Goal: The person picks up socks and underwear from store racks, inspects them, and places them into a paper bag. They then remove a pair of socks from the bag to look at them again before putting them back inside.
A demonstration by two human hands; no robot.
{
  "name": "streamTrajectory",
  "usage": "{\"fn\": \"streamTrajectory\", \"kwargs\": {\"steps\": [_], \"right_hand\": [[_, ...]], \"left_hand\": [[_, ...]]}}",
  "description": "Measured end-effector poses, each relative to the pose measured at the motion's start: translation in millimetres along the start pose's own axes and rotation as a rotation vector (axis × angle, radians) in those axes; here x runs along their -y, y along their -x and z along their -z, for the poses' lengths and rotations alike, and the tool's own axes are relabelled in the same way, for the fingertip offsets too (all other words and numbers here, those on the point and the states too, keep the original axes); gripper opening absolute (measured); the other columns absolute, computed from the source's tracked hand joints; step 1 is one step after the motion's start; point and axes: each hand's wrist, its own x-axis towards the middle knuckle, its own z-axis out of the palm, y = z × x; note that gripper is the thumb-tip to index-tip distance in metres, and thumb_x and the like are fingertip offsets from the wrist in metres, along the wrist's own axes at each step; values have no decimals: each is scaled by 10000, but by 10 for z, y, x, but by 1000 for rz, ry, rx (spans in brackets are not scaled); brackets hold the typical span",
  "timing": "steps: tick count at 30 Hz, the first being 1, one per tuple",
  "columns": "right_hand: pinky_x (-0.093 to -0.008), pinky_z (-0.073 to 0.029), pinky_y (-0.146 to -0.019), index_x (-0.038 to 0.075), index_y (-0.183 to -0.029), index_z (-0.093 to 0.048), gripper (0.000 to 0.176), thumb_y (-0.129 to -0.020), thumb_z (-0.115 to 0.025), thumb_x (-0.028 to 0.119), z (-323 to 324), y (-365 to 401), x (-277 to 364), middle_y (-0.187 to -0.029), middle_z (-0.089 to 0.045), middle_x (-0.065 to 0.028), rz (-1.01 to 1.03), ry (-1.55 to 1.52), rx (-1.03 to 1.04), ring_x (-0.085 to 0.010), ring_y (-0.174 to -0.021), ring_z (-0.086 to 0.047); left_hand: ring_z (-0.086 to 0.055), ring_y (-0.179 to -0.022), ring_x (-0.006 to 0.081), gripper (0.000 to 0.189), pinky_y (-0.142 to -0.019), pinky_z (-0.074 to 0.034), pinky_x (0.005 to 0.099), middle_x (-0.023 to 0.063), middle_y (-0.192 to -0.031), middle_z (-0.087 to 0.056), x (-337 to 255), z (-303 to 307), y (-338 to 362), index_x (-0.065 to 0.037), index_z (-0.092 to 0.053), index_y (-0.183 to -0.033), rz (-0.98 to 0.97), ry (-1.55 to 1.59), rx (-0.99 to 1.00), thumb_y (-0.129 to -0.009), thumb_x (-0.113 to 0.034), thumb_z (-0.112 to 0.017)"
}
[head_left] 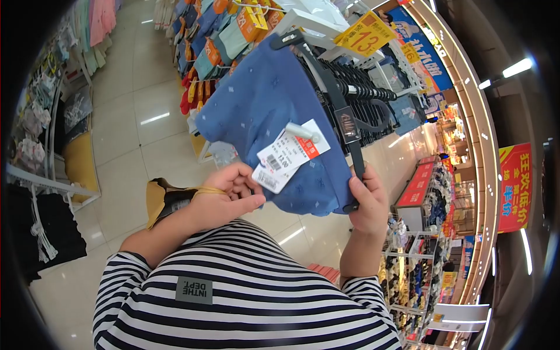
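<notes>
A blue patterned garment [239, 111], which looks like underwear, hangs from a black clip hanger [329, 87] held out in front of me. My right hand [369, 198] grips the lower end of the hanger and the garment's edge. My left hand [230, 189] has its fingers curled at the garment's lower left, touching the white price tags [273, 175], thumb and fingers at their corner. The tags read 13.00 and lie over the fabric, beside a pale security tag [300, 133]. A yellow bag [158, 201] hangs at my left forearm.
Racks of packaged garments [221, 52] and black hangers [364, 96] stand just ahead, with a yellow price sign [364, 36] above. Clothes racks [44, 116] line the left side; shelves of goods [411, 274] stand right. Tiled floor [137, 111] runs between them.
</notes>
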Motion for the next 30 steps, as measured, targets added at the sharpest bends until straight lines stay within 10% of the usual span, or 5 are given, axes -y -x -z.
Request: {"fn": "streamTrajectory", "kwargs": {"steps": [5,10,15,24,30], "right_hand": [[-264,-453,-659,9,-944,-582,92,-881,-592,76,-55,100,51,-847,-619,-61,316,360,286,-151,-746,-583],[-388,-504,-706,43,-894,-602,148,-836,-620,178,-253,112,28,-934,-660,-106,616,812,895,-313,-805,-637],[-359,-494,-731,74,-866,-603,187,-730,-701,157,-281,187,-83,-953,-646,-57,500,829,836,-263,-852,-628],[-311,-484,-573,25,-848,-595,143,-766,-685,99,-56,123,-163,-807,-638,-92,631,852,264,-244,-656,-623],[-242,-396,-526,-15,-911,-617,173,-946,-535,134,39,-40,-175,-634,-553,-48,271,796,-323,-77,-570,-491]], "left_hand": [[-578,-1002,127,854,-602,-507,173,117,-1230,-492,256,185,-120,-79,-202,-1424,-199,-320,-387,-768,-58,-748],[-570,-1057,224,438,-869,-483,325,135,-1272,-508,530,459,-379,-52,-397,-1334,-172,287,-381,-926,-116,-544],[-571,-1038,264,236,-917,-481,366,216,-1250,-499,392,810,-283,17,-580,-1105,-386,-143,276,-912,-118,-568],[-558,-1032,243,201,-949,-477,355,200,-1216,-484,854,896,-214,-23,-554,-1022,78,398,142,-897,-173,-602],[-498,-505,109,277,-526,-401,249,-17,-486,-468,949,500,137,-72,-601,-760,562,-287,-105,-946,-274,-570]]}}
